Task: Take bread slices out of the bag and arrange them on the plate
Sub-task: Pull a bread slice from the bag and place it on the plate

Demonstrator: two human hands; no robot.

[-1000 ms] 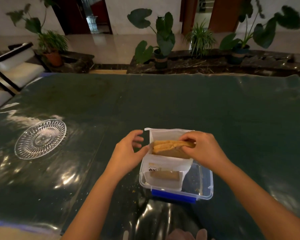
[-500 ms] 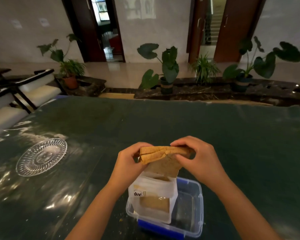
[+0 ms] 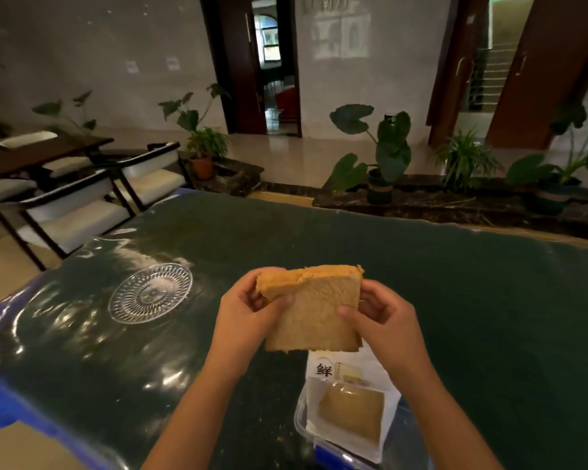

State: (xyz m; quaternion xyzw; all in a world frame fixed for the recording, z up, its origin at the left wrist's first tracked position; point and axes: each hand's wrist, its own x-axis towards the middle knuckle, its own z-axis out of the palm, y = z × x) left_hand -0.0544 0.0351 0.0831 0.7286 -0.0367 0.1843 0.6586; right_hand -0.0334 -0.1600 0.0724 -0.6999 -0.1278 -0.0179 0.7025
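Both hands hold brown bread slices (image 3: 314,310) upright in the air above the table, clear of the bag. My left hand (image 3: 248,317) pinches their left edge and my right hand (image 3: 384,320) grips their right edge. At the top left corner the front slice peels a little away from the ones behind. The white bread bag (image 3: 348,412), with a clear window showing more bread, stands below in a clear plastic container (image 3: 301,424) with a blue clasp. An empty cut-glass plate (image 3: 150,292) lies on the table to the left.
The table (image 3: 455,300) wears a dark green cloth under glossy clear plastic, with crumbs near the container. Chairs (image 3: 82,212) and another table stand beyond the left edge. Potted plants (image 3: 384,154) line a stone ledge behind the far edge.
The bread has come up out of the bag and now hangs clear above it in both hands. My view has tilted up, so the plate sits nearer the centre.
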